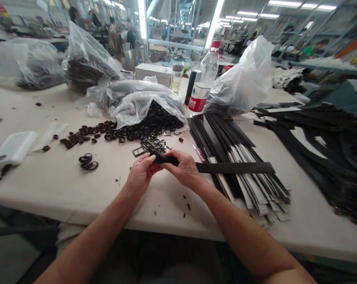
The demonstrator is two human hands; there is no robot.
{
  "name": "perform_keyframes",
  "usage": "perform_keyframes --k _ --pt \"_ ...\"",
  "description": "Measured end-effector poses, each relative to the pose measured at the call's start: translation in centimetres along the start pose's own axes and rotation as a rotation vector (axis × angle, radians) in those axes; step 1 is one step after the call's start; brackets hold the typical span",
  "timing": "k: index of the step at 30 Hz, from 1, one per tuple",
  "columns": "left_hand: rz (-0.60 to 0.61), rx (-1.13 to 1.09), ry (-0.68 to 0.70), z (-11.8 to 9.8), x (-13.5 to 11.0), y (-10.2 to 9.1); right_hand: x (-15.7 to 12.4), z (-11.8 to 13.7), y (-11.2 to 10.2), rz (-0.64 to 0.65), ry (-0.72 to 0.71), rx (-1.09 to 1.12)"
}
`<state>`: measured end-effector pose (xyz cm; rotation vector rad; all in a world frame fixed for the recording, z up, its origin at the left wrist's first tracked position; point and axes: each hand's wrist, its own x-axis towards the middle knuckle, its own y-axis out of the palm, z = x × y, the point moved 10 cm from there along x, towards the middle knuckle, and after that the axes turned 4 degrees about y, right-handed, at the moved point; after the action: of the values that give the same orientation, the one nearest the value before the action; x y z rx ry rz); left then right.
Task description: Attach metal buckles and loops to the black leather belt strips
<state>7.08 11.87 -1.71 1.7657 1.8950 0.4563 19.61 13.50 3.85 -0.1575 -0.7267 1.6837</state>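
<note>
A black belt strap [237,168] runs between both hands, its free length stretching right across a stack of strips. My left hand [142,170] pinches the strap's folded end between thumb and fingers. Close beside it, my right hand [183,167] is closed round the strap. Whether a buckle sits in the fold is hidden by the fingers. Just beyond the hands lies a small heap of metal buckles [150,145]. Behind that, black loops [155,120] spill from a clear plastic bag [137,96]. Brown loops [83,134] are scattered to the left.
Black and white strips [226,146] lie stacked at right, with a pink-handled tool [199,153] alongside. A bottle [200,85] with a red cap stands behind them. Black-handled scissors [89,162] and a white device [14,148] lie at left. More dark strips [311,146] cover the far right.
</note>
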Motion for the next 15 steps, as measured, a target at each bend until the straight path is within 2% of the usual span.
perform_keyframes --k 3,6,9,12,15 --pt "-0.013 0.195 0.094 -0.6 0.2 -0.2 0.0 -0.3 -0.2 0.005 0.003 -0.110" --pt "-0.024 0.481 0.366 -3.2 -0.8 0.7 -0.7 0.5 -0.9 -0.015 -0.053 -0.260" --pt "0.122 0.697 0.584 -4.2 -1.8 3.2 -1.5 1.3 -1.6 -0.056 -0.212 -0.366" --pt "0.175 0.757 0.615 -3.6 -1.0 3.3 -1.3 0.4 -1.7 -0.083 -0.329 -0.352" --pt "0.160 0.754 0.671 -3.6 -0.7 2.9 -1.0 -0.8 -1.4 -0.078 -0.381 -0.311"
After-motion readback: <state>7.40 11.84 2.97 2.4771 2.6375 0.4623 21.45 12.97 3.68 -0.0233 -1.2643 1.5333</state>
